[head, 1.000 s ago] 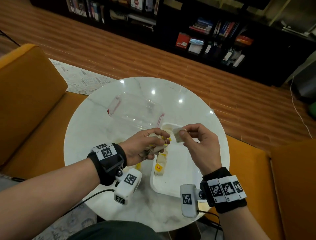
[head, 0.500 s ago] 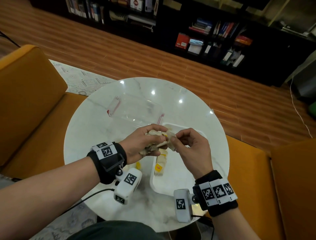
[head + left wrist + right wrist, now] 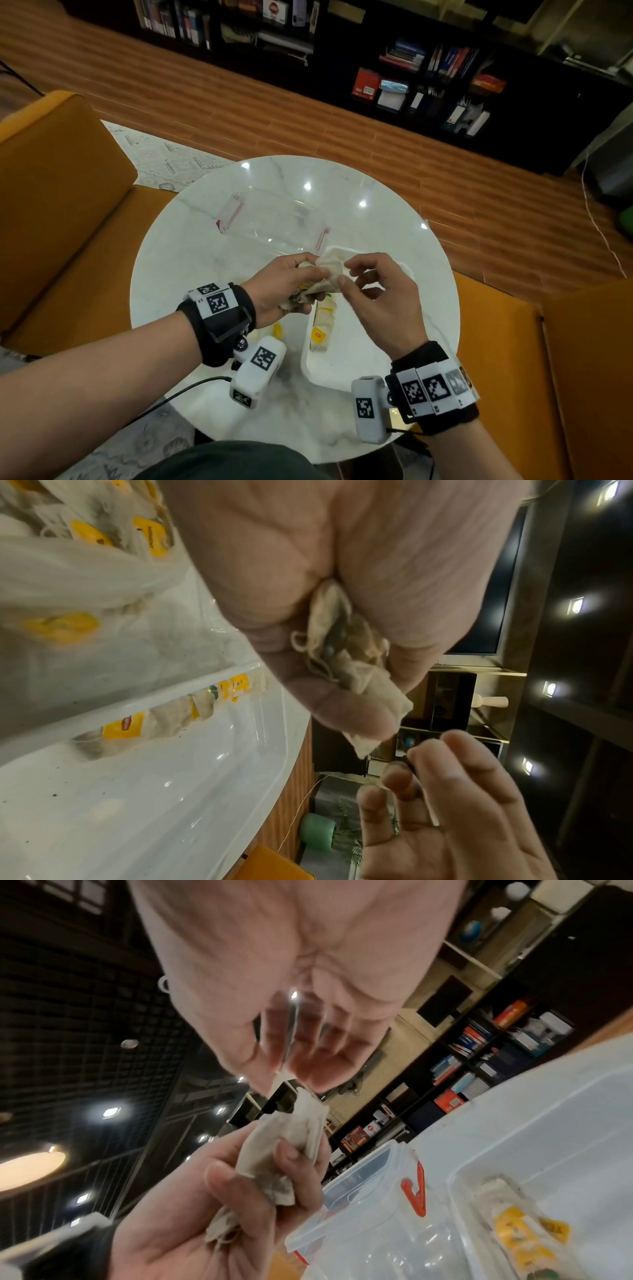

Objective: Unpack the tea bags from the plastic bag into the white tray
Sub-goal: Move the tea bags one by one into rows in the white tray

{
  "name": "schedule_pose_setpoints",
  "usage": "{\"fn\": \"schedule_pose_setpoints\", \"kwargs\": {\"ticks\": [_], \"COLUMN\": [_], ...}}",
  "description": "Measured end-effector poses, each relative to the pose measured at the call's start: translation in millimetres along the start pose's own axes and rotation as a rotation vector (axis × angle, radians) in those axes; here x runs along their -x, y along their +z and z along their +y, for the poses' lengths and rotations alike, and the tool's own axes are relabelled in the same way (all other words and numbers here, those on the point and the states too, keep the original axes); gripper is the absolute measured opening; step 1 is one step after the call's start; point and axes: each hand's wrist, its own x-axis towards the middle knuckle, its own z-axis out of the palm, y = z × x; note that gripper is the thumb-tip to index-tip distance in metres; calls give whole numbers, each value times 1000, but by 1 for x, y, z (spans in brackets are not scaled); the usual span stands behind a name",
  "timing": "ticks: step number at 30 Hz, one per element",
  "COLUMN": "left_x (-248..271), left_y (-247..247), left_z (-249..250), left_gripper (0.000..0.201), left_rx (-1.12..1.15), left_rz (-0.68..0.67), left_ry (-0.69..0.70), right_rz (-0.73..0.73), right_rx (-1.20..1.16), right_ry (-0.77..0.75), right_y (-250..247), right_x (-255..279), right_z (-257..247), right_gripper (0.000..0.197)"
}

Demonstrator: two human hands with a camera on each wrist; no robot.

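My left hand point(image 3: 305, 277) grips a bunch of beige tea bags point(image 3: 325, 277) above the far left corner of the white tray point(image 3: 346, 370). My right hand point(image 3: 344, 272) pinches the tip of one bag in that bunch between thumb and fingers, which shows close up in the right wrist view point(image 3: 287, 1077). Several tea bags with yellow tags point(image 3: 322, 330) lie along the tray's left side. The plastic bag point(image 3: 85, 569), with more tagged tea bags inside, lies on the table under my left wrist, mostly hidden in the head view.
A clear plastic box with red clips point(image 3: 274, 222) stands on the round marble table point(image 3: 191, 274) just beyond the tray. Orange sofa cushions point(image 3: 51, 205) surround the table on the left and right. Dark bookshelves stand across the wooden floor.
My right hand, which held one tea bag a little to the right of the left hand, has come in to the bunch in the left hand and pinches a bag there.
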Motion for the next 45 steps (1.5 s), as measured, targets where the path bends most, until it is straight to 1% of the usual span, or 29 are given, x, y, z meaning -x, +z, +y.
{"fn": "schedule_pose_setpoints", "kwargs": {"ticks": [2, 3, 4, 7, 10, 12, 15, 18, 22, 27, 32, 35, 37, 41, 45], "left_x": [1, 1, 1, 0, 3, 5, 5, 3, 0, -1, -5, -6, -5, -4, -5], "left_y": [0, 0, 1, -3, -8, -8, -11, -13, -12, -10, -4, -2, 0, 3, 4], "left_z": [0, 0, 0, -2, -2, -2, -6, -9, -10, -10, -7, -5, -5, -7, -11], "left_gripper": [13, 13, 14, 15, 10, 8, 8, 9, 12, 19, 30, 16, 6, 4, 9], "left_rx": [-2, -8, -10, 5, 15, 11, 14, 3, 1, -1, -37, 6, 16, 33, 64], "left_rz": [-2, -2, 2, 21, 16, 18, 40, 59, 29, -6, 4, -19, -39, -59, -75], "left_ry": [-13, -19, -26, -53, -91, -102, -108, -109, -107, -94, -80, -105, -106, -74, -72], "right_rz": [-147, -190, -199, -177, -205, -218, -220, -210, -215, -154, -179, -161, -176, -211, -184], "right_rx": [72, 124, 158, 144, 97, 83, 72, 36, 2, -28, -34, -62, -67, -26, 46], "right_ry": [-70, -82, -81, -54, -36, -29, -60, -30, -6, 12, -14, -29, -50, -45, -4], "right_y": [4, 6, 9, 12, 11, 9, 5, 0, -3, -12, -25, -29, -32, -30, -22], "right_x": [3, 3, 4, 4, 7, 8, 9, 9, 11, 9, 6, 4, 5, 5, 5], "right_z": [1, 2, 4, 4, 4, 1, -1, -3, -4, -4, -8, -10, -11, -8, 1], "right_gripper": [26, 27, 26, 15, 17, 13, 16, 16, 13, 16, 13, 16, 16, 17, 16]}}
